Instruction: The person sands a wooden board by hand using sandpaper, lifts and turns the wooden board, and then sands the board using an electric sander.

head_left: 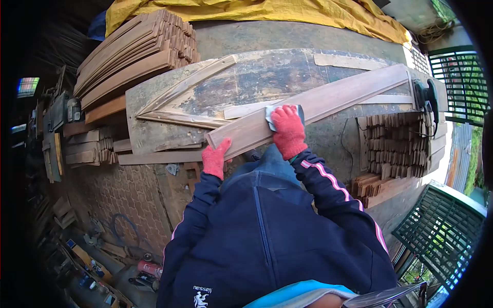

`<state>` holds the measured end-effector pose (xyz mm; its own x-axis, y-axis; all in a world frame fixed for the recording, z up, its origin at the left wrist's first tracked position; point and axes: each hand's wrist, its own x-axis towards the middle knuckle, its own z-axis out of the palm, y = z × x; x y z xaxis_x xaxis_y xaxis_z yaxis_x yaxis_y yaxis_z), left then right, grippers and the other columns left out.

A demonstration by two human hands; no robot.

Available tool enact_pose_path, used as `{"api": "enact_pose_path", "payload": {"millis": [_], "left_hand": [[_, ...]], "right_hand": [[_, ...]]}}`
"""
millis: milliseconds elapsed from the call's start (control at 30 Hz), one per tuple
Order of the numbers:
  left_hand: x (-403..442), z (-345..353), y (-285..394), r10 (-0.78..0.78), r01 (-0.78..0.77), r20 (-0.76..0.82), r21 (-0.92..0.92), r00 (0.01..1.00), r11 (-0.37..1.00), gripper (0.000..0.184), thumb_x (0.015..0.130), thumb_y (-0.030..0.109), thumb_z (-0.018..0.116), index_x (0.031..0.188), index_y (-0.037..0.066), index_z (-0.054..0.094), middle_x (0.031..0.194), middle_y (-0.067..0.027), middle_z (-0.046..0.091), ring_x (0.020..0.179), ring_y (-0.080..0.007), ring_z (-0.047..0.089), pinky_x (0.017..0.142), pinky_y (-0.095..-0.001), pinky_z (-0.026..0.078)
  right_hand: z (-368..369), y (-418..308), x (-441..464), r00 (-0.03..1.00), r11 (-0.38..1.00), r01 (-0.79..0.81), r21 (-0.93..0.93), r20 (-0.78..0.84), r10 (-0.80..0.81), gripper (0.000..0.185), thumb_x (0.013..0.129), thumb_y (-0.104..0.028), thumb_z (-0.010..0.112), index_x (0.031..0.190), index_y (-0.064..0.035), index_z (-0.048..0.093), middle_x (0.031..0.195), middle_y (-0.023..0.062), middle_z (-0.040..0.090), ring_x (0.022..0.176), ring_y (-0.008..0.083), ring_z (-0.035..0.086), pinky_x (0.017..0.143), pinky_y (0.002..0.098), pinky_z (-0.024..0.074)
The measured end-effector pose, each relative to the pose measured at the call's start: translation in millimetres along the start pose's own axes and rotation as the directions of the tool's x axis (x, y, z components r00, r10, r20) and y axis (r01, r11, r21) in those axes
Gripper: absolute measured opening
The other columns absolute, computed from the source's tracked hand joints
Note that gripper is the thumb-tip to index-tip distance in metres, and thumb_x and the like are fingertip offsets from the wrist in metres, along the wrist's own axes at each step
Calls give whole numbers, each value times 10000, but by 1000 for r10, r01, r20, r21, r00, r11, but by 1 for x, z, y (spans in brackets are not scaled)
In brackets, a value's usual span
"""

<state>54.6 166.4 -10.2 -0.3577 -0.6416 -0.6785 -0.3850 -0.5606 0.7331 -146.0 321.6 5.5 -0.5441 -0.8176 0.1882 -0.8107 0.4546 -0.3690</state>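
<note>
A long wooden plank [328, 105] lies slantwise across the worktable, its near left end jutting over the front edge. My left hand [215, 158], in a red knit glove, is closed around that end, thumb on top. My right hand [288, 131], gloved alike, presses a sheet of sandpaper [269, 119] onto the plank's face; its pale and dark edges show beside the fingers. Under the plank is the worn worktable [272, 72], with a V of nailed wood strips [190, 84] at its left.
Stacked boards stand behind left [131, 56] and at the right [395, 143]. A dark corded power tool [426, 97] sits beyond the plank's far end. Yellow tarp [257, 13] lies at the back. Green grilles [457, 77] are on the right; tools [146, 277] lie on the floor.
</note>
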Motion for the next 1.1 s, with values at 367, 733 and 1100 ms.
{"api": "enact_pose_path", "payload": {"millis": [367, 733, 1100], "left_hand": [[9, -2, -14, 64, -64, -13, 19, 998, 998, 445, 787, 295, 817, 1029, -55, 688, 862, -123, 709, 598, -202, 668, 446, -320, 542], [12, -3, -19, 95, -94, -16, 29, 995, 995, 461, 787, 318, 812, 1005, -71, 695, 839, -138, 714, 622, -215, 688, 456, -333, 556], [12, -2, -21, 96, -96, -39, -1, 995, 995, 450, 772, 296, 832, 990, -67, 681, 844, -131, 707, 603, -212, 675, 464, -337, 544]], "right_hand": [[-23, 68, 5, 977, 969, -213, -122, -16, 213, 300, 717, -60, 640, 1016, -57, 629, 1063, 143, 641, 1104, 360, 586, 1035, 511, 409], [-16, 50, 10, 1000, 991, 22, -133, -18, -24, 322, 710, -45, 649, 1029, -87, 644, 1141, 93, 646, 1211, 323, 549, 1054, 512, 383], [-2, -25, -2, 945, 962, 269, 42, 183, -272, 400, 668, -30, 652, 1061, -100, 635, 1178, 74, 623, 1236, 294, 526, 1079, 497, 371]]}}
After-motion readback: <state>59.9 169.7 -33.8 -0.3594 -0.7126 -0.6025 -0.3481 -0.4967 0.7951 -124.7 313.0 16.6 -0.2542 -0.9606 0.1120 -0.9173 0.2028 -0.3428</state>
